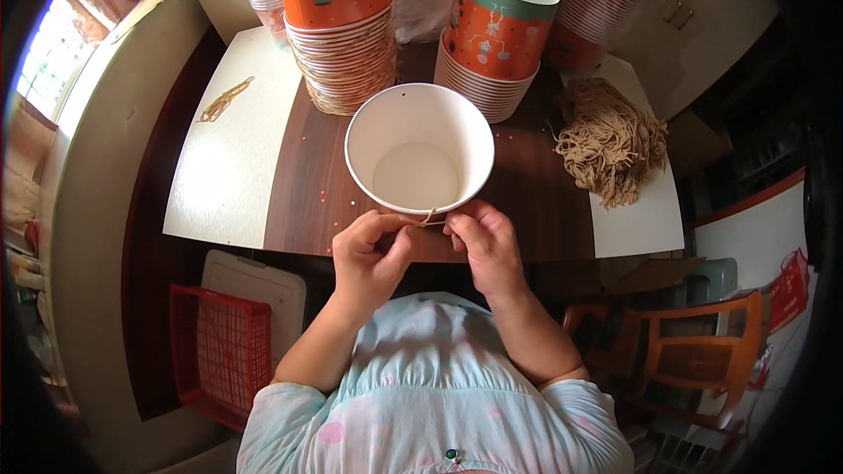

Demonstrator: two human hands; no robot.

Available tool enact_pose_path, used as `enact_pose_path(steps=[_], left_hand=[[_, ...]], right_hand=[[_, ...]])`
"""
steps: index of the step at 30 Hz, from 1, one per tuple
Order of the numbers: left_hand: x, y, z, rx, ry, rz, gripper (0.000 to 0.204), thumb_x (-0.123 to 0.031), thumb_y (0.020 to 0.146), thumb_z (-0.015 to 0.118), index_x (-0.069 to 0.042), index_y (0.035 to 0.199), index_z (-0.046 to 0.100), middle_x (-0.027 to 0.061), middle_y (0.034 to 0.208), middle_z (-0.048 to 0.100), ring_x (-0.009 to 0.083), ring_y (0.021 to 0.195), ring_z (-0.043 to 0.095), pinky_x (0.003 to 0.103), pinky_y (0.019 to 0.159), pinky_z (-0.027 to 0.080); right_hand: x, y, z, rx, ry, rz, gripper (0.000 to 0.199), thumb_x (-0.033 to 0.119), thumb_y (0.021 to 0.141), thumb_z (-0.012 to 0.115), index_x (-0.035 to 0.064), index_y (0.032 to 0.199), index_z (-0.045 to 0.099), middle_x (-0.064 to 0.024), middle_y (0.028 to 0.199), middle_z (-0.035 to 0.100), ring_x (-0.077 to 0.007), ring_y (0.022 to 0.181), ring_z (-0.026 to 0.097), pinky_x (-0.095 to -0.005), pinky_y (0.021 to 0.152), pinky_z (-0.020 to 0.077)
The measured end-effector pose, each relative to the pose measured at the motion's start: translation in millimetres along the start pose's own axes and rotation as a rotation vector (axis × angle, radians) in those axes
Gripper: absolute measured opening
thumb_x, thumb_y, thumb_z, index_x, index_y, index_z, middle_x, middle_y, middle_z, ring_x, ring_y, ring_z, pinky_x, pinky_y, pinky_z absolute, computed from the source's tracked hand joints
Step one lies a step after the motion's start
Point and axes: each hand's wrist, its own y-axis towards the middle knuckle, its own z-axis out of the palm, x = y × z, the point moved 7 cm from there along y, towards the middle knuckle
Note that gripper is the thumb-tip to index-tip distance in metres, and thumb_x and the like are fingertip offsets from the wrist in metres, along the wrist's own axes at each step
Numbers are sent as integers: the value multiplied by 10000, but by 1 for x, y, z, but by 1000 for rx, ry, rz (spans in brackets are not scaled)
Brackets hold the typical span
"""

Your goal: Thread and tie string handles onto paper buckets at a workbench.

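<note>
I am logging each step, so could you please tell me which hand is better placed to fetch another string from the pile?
Probably the right hand: the string pile lies on its side, across from the left hand.

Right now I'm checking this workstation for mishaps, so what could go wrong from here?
The white paper bucket sits at the near table edge, steadied only by the left hand and right hand working a thin cord at its rim; a tug might tip it off. The tilted stacks of printed buckets just behind could topple if bumped. The loose cord bundle may tangle.
</note>
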Motion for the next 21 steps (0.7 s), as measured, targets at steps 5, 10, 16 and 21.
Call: enact_pose_path(steps=[5, 10, 16, 21], left_hand=[[12, -2, 3, 69, -216, -154, 78, 35, 830, 585, 57, 873, 647, 34, 763, 634, 45, 672, 554, 196, 583, 440], [17, -5, 3, 122, -279, -208, 90, 23, 859, 570, 54, 909, 638, 30, 797, 651, 45, 705, 566, 193, 625, 456], [6, -12, 3, 141, -321, -209, 72, 11, 872, 581, 58, 900, 628, 54, 824, 669, 67, 750, 600, 199, 676, 481], [-17, -14, -13, 141, -181, -163, 59, 8, 876, 590, 55, 855, 620, 38, 795, 648, 67, 718, 575, 196, 643, 461]], right_hand=[[7, -2, -3, -8, -96, -37, 126, 127, 899, 570, 12, 900, 621, 5, 757, 601, -47, 639, 476, -193, 604, 407], [35, -17, -7, -121, -459, -344, 150, 80, 813, 657, 38, 952, 622, -35, 840, 608, -104, 675, 525, -227, 633, 438], [72, -39, 37, 64, -1063, -1017, 339, 30, 667, 734, 88, 983, 628, -70, 1055, 563, -208, 775, 537, -350, 701, 422], [73, -37, 44, 149, -1101, -1168, 191, 88, 725, 691, 89, 911, 648, -40, 1044, 584, -179, 800, 550, -342, 723, 400]])
